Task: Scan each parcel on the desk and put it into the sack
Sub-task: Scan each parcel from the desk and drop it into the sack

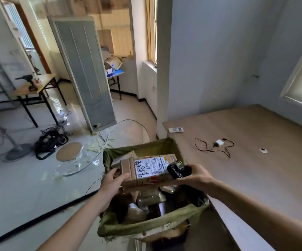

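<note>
Cardboard is what your left hand [113,180] has hold of: a brown parcel [146,171] gripped at its left end, thumb on top and fingers curled underneath. You hold it above the open mouth of the green sack [146,227], which stands on the floor against the left edge of the wooden desk [255,142]. The parcel's long axis runs left to right across your view, roughly level, with its white shipping label [151,166] facing up and handwriting scrawled over it. Your right hand [197,176] is wrapped around a black scanner [177,169], held just at the parcel's right end with its head turned toward the label. Other packages lie inside the sack beneath. On the desk, well apart from you, sit a white charger with a black cable [219,143] and a white remote [175,130].
</note>
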`<action>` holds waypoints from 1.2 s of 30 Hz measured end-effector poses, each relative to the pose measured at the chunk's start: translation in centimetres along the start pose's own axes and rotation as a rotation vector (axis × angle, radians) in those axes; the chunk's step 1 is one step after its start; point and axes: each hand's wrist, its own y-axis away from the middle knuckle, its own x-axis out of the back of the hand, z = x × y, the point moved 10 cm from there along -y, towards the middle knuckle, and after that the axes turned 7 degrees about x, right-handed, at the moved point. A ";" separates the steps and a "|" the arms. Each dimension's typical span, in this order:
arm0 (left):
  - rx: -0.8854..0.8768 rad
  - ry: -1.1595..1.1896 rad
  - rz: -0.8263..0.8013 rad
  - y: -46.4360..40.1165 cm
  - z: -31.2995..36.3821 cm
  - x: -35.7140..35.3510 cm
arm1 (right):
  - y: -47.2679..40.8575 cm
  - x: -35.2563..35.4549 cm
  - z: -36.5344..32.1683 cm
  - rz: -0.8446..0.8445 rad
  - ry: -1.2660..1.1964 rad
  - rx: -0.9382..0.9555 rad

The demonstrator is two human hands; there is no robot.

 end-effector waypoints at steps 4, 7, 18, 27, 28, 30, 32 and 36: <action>0.103 -0.065 0.007 -4.0 -5.5 -1.6 | -3.2 -4.5 6.3 -0.149 0.084 -0.100; 0.166 -0.118 -0.030 -5.8 -9.3 -2.9 | -4.0 -6.7 10.3 -0.218 0.142 -0.168; 0.136 -0.350 -0.052 -6.3 -10.6 -2.6 | -3.3 -6.9 11.8 -0.116 0.256 -0.159; -0.194 -0.397 -0.109 -2.2 -0.8 -3.6 | 3.5 0.6 6.6 0.149 0.199 -0.114; -0.230 -0.389 -0.123 -1.5 0.6 -4.4 | 5.0 2.0 6.1 0.177 0.208 -0.121; -0.302 -0.387 -0.156 0.2 3.4 -6.5 | 8.3 4.9 5.6 0.228 0.244 -0.157; -0.375 -0.408 -0.217 2.2 5.9 -9.4 | 12.1 8.3 5.3 0.282 0.277 -0.205; -0.497 -0.427 -0.381 7.7 10.2 -17.1 | 21.2 15.4 5.6 0.429 0.300 -0.295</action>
